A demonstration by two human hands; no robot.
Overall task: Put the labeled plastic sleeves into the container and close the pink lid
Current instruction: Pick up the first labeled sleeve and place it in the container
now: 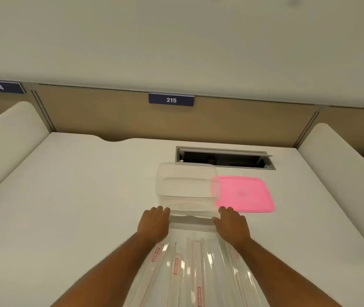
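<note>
A clear plastic container (187, 185) stands open on the white desk, just past my hands. The pink lid (246, 193) lies flat on the desk to its right, touching its side. Several clear plastic sleeves (195, 267) with red labels lie fanned out between my forearms, their far ends reaching the container's near wall. My left hand (154, 222) grips the left edge of the sleeves' far end. My right hand (232, 226) grips the right edge. Both hands are palm down with fingers curled over the sleeves.
A rectangular cable opening (225, 157) with a raised flap sits in the desk behind the container. A tan partition with a "215" sign (171, 100) runs along the back. White side dividers (340, 165) bound the desk left and right.
</note>
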